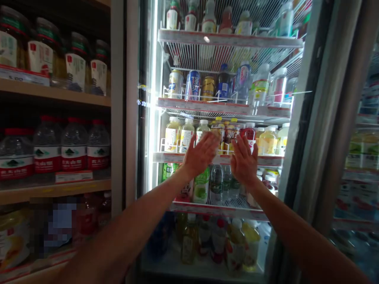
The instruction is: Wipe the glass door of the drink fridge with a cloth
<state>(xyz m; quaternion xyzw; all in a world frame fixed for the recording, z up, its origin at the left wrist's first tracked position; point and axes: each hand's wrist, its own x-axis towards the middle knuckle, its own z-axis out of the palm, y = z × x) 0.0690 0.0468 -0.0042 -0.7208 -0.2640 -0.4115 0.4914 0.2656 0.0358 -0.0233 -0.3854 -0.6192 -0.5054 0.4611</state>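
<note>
Both arms stretch forward toward a lit drinks fridge. My left hand [203,153] is held flat with fingers straight, slightly blurred, in front of the middle shelf; nothing is in it. Just behind it stand pale-capped bottles, one a white-labelled bottle [187,134]. My right hand [244,161] is raised with its fingers extended and holds nothing. A red-capped bottle [250,133] and a dark-labelled bottle [231,134] show behind its fingertips. The two hands are apart, with a gap between them. Whether either one touches a bottle or the shelf edge I cannot tell.
Drink cans [193,85] and bottles fill the shelf above. Green-labelled bottles [201,185] stand below. A metal door frame [328,118] bounds the fridge on the right. At left, a wooden shelf [59,92] carries jars, with red-capped water bottles [74,146] beneath.
</note>
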